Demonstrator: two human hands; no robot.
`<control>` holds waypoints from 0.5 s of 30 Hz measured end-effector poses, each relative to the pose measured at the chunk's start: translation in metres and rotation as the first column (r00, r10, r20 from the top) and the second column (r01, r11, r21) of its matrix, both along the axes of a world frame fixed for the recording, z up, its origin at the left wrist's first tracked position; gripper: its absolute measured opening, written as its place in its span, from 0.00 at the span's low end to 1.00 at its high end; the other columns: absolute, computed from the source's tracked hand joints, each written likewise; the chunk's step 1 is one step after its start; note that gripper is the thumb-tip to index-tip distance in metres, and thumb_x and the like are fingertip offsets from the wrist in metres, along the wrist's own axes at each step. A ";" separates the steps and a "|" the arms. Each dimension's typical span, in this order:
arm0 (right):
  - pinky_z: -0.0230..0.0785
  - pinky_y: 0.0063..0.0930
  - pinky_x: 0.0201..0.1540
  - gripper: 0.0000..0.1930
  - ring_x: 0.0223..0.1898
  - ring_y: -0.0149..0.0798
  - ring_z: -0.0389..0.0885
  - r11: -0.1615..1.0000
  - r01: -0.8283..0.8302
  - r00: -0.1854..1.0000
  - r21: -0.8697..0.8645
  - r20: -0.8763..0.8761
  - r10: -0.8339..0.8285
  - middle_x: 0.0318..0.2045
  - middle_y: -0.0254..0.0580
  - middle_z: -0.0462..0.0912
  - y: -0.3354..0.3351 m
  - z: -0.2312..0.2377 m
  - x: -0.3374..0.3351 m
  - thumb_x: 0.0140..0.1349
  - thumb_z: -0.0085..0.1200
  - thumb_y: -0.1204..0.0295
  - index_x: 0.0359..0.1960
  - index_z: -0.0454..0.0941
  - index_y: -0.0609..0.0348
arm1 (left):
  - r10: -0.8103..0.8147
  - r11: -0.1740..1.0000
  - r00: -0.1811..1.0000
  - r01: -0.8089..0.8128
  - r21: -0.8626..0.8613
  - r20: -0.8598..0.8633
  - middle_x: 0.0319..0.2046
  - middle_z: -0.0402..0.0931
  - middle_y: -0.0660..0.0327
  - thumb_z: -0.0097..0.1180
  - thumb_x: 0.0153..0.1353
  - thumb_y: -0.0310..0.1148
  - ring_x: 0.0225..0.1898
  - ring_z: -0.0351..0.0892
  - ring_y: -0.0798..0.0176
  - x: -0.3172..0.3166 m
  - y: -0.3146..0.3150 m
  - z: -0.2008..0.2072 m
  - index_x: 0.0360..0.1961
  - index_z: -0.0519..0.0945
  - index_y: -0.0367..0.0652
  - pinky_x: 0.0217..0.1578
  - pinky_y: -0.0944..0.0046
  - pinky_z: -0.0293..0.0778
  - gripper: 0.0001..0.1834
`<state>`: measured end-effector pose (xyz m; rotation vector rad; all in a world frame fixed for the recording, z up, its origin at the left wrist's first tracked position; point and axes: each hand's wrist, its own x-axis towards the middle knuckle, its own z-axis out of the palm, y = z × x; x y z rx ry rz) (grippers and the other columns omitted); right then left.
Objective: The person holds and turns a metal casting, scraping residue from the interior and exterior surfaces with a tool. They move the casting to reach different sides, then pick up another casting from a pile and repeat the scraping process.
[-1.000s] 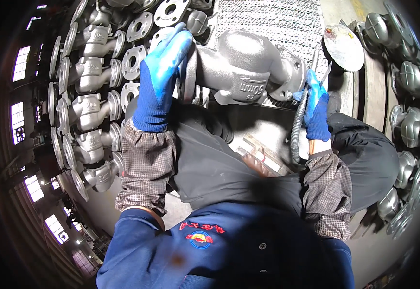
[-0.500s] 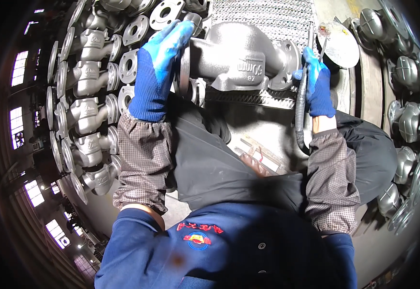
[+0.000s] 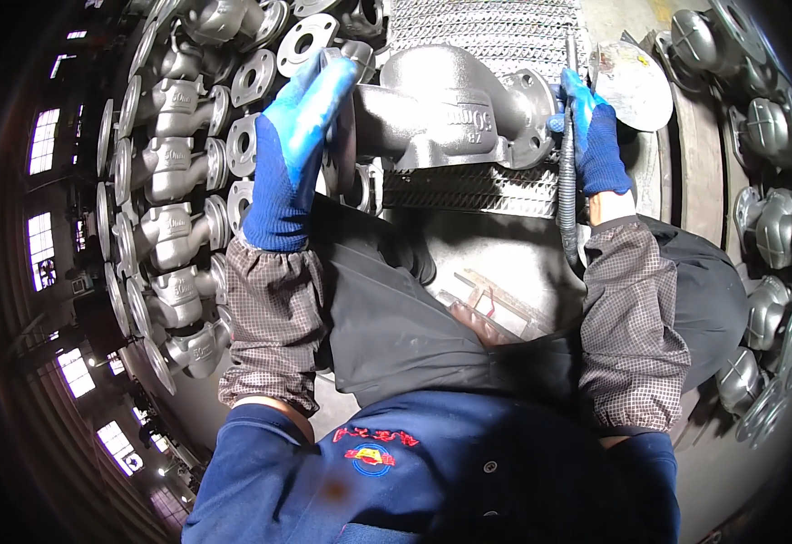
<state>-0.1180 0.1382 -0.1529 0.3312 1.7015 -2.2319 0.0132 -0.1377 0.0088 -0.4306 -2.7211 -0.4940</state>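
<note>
A grey cast-metal valve body (image 3: 441,95) with a bulging middle lies crosswise in front of me, a round flange at each end. My left hand (image 3: 310,113), in a blue coated glove, rests along the outside of the left flange; its fingers are stretched upward and its thumb is hidden. At the other end my right hand (image 3: 593,131), gloved alike, is closed round a slim rod-like tool (image 3: 571,50) with a dark ribbed hose (image 3: 567,204) hanging below. One blue fingertip of that hand reaches to the right flange (image 3: 532,118). The tool's working end is hard to make out.
Below the valve body is a metal support with a patterned, ridged surface (image 3: 487,23). Rows of similar valve bodies (image 3: 174,168) stand at the left, more (image 3: 768,213) at the right. A round pale disc-topped stand (image 3: 636,86) is beyond my right hand. Wooden pieces (image 3: 496,295) lie between my legs.
The valve body appears slightly shifted left and turned a little. My right hand and the tool have moved slightly left and up; the left hand stays against its flange.
</note>
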 end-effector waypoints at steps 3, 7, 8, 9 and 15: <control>0.70 0.21 0.23 0.21 0.21 0.31 0.76 0.993 0.014 0.999 0.113 0.045 -0.019 0.31 0.40 0.79 0.002 0.017 0.008 0.62 0.52 0.59 0.48 0.76 0.65 | -0.093 0.995 0.992 0.091 -0.029 -0.089 0.43 0.77 0.47 0.56 0.59 0.28 0.32 0.82 0.60 -0.006 0.018 -0.001 0.57 0.73 0.47 0.35 0.67 0.77 0.23; 0.69 0.21 0.22 0.19 0.20 0.31 0.75 0.996 0.056 0.992 0.071 0.113 -0.063 0.28 0.38 0.77 0.013 0.019 0.014 0.63 0.52 0.60 0.45 0.77 0.65 | 0.315 0.900 0.914 -0.373 0.226 0.254 0.51 0.72 0.40 0.59 0.55 0.50 0.43 0.80 0.51 -0.015 0.047 0.009 0.61 0.64 0.30 0.46 0.63 0.75 0.41; 0.70 0.22 0.22 0.19 0.20 0.31 0.75 0.995 0.044 0.995 0.088 0.087 -0.052 0.27 0.39 0.78 0.021 0.019 0.015 0.62 0.53 0.60 0.42 0.77 0.66 | 0.258 0.916 0.946 -0.304 0.260 0.197 0.52 0.72 0.39 0.59 0.54 0.49 0.47 0.79 0.52 -0.021 0.045 -0.001 0.61 0.64 0.33 0.48 0.62 0.74 0.40; 0.71 0.23 0.21 0.19 0.19 0.31 0.75 0.995 0.025 0.998 0.099 0.057 -0.030 0.26 0.40 0.78 0.028 0.019 0.016 0.62 0.53 0.60 0.38 0.77 0.68 | 0.210 0.928 0.969 -0.240 0.284 0.132 0.53 0.71 0.39 0.59 0.54 0.49 0.51 0.77 0.52 -0.025 0.041 -0.008 0.62 0.64 0.35 0.51 0.62 0.72 0.40; 0.63 0.12 0.19 0.23 0.19 0.25 0.69 0.984 -0.019 1.000 -0.174 -0.028 0.015 0.35 0.57 0.82 0.071 0.071 0.041 0.68 0.44 0.60 0.48 0.70 0.74 | -0.062 0.998 0.995 0.062 0.000 0.077 0.50 0.72 0.46 0.58 0.53 0.47 0.49 0.76 0.49 -0.046 0.060 0.009 0.57 0.72 0.45 0.51 0.58 0.72 0.31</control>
